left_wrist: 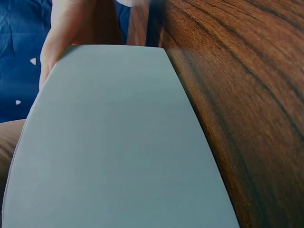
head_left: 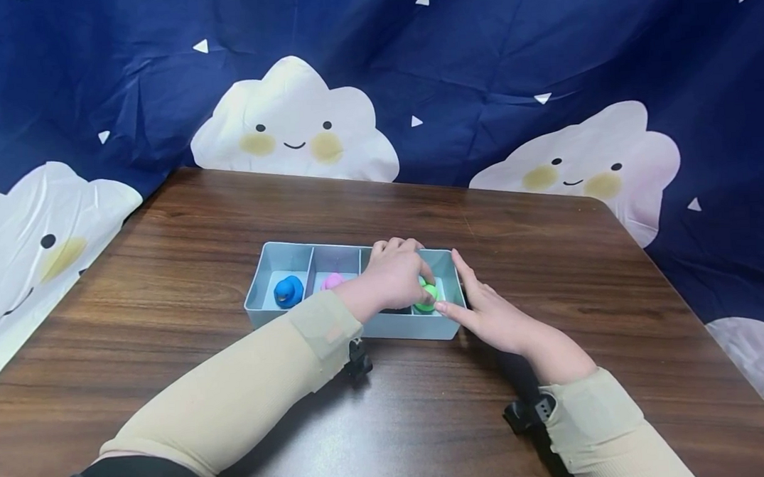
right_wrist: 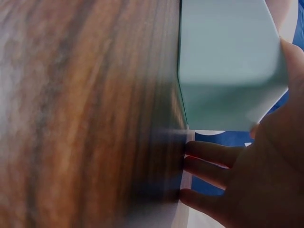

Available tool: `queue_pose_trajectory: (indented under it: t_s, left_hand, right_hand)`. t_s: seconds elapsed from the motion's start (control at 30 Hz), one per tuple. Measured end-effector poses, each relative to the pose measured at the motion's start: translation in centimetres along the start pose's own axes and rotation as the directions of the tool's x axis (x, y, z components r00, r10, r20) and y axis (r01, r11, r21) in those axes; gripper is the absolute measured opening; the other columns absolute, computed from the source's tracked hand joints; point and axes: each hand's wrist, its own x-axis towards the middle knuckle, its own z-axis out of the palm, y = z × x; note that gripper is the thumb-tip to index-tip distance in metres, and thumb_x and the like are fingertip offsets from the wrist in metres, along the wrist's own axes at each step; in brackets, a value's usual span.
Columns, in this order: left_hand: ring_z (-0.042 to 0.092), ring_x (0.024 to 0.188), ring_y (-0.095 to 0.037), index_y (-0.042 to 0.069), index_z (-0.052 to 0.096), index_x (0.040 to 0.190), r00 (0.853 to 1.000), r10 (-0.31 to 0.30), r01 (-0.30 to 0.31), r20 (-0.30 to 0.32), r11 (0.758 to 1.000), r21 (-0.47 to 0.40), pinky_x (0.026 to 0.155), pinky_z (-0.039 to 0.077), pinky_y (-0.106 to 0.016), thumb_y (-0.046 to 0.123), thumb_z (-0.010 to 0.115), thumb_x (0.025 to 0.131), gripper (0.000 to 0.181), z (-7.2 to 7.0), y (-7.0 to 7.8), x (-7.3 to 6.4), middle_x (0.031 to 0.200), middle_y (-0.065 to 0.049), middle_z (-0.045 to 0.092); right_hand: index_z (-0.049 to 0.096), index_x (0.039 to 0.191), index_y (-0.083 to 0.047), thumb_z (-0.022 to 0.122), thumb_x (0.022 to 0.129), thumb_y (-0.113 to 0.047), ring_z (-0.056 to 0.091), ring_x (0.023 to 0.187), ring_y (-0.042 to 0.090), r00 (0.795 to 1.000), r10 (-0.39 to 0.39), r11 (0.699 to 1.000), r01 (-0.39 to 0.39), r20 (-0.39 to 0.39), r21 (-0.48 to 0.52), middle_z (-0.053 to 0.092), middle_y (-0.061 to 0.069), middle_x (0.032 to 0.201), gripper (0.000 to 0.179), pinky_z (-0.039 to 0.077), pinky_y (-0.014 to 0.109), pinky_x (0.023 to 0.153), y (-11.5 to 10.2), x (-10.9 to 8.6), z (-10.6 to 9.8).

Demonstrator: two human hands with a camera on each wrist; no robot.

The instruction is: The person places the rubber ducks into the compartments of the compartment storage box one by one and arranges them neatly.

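Observation:
A pale blue divided box (head_left: 418,327) sits on the table. My left hand (head_left: 393,275) reaches over its front wall into the rightmost compartment, thumb and fingertips pinching a small bright green toy duck (head_left: 430,292), partly hidden by the hand. My right hand (head_left: 491,315) braces the box's right end, thumb at the near corner and forefinger at the far corner; in the right wrist view its other fingers (right_wrist: 209,173) are spread out straight beside the box. A blue toy duck (head_left: 288,291) stands in the leftmost compartment. Beside it, a pink toy (head_left: 332,280) is half covered by my left wrist.
The brown wood-grain table (head_left: 179,276) surrounds the box on all sides. Behind it hangs a dark blue cloth (head_left: 450,43) printed with white clouds. The compartment third from the left is mostly hidden beneath my left hand. The forearms extend over the table's front.

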Motion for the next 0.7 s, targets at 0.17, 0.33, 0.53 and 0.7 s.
queue_pose_trajectory:
  t_s: [0.17, 0.33, 0.53, 0.7]
  left_hand:
    - [0.032, 0.133, -0.022, 0.035, 0.074, 0.117, 1.0, -0.01, 0.01, 0.012, 1.0, -0.001, 0.105, 0.019, -0.045, 0.046, 0.076, 0.084, 0.035, -0.1, -0.1, -0.2, 0.146, 0.0, 0.044]
    - [0.033, 0.133, -0.022, 0.037, 0.07, 0.125, 1.0, -0.007, 0.007, 0.018, 1.0, 0.002, 0.104, 0.02, -0.044, 0.049, 0.075, 0.085, 0.042, -0.2, -0.2, -0.2, 0.146, 0.0, 0.044]
    - [0.031, 0.137, -0.023, 0.039, 0.06, 0.136, 1.0, 0.019, -0.019, 0.023, 1.0, 0.022, 0.106, 0.021, -0.045, 0.061, 0.07, 0.083, 0.059, -0.3, -0.3, -0.2, 0.15, -0.001, 0.041]
    - [0.018, 0.146, -0.027, 0.044, 0.043, 0.146, 1.0, 0.019, -0.019, 0.006, 0.999, 0.04, 0.112, 0.013, -0.051, 0.072, 0.065, 0.078, 0.077, -1.5, -0.2, -1.2, 0.161, -0.006, 0.024]
  right_hand:
    - [-0.016, 0.156, -0.029, 0.045, 0.099, -0.06, 0.01, 0.144, 0.048, 1.0, -0.008, 1.0, 0.008, 0.006, -0.004, 0.007, 0.019, 0.162, 0.089, 0.017, 0.074, 0.102, -0.1, 0.2, 0.1]
    - [-0.017, 0.156, -0.031, 0.045, 0.098, -0.061, 0.009, 0.145, 0.046, 1.0, -0.009, 1.0, 0.009, 0.01, 0.004, 0.002, 0.013, 0.164, 0.09, 0.016, 0.073, 0.103, 0.0, 0.5, 0.1]
    - [-0.018, 0.154, -0.036, 0.044, 0.097, -0.063, 0.011, 0.145, 0.044, 1.0, -0.006, 1.0, 0.006, 0.011, 0.01, 0.001, 0.013, 0.164, 0.089, 0.018, 0.072, 0.103, 0.5, 0.7, 0.1]
    - [-0.016, 0.154, -0.038, 0.045, 0.098, -0.062, 0.016, 0.145, 0.042, 1.0, -0.009, 1.0, 0.01, -0.007, 0.018, 0.005, 0.014, 0.163, 0.087, 0.022, 0.069, 0.104, 1.3, 0.5, 0.0]
